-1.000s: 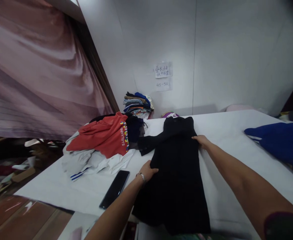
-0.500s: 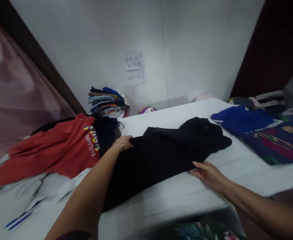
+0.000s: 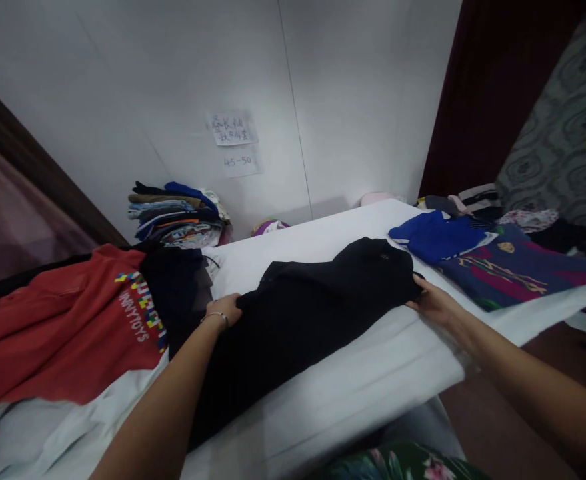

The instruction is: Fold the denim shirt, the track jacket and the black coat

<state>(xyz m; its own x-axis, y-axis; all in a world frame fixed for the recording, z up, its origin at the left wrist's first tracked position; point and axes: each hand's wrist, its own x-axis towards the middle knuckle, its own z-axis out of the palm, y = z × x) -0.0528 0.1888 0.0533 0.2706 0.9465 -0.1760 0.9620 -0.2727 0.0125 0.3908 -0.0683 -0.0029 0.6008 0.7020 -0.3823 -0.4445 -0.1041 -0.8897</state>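
A black garment (image 3: 293,327) lies stretched across the white table cover (image 3: 373,360), its folds running from lower left to upper right. At its far left edge my left hand (image 3: 225,308), with a bracelet on the wrist, is closed on the cloth. My right hand (image 3: 433,301) pinches the garment's right end between thumb and fingers. A small mark shows on the cloth near that end. What kind of garment it is, I cannot tell.
Left of it lies a red sweatshirt (image 3: 73,327) with coloured lettering, over other clothes. A folded stack (image 3: 177,213) stands behind, against the wall with handwritten paper notes (image 3: 235,130). Blue clothing (image 3: 437,235) and a patterned dark cloth (image 3: 523,267) lie at right.
My right hand has moved from the garment's front edge to its right end and grips it there. My left hand keeps its hold. The view has turned to the right.
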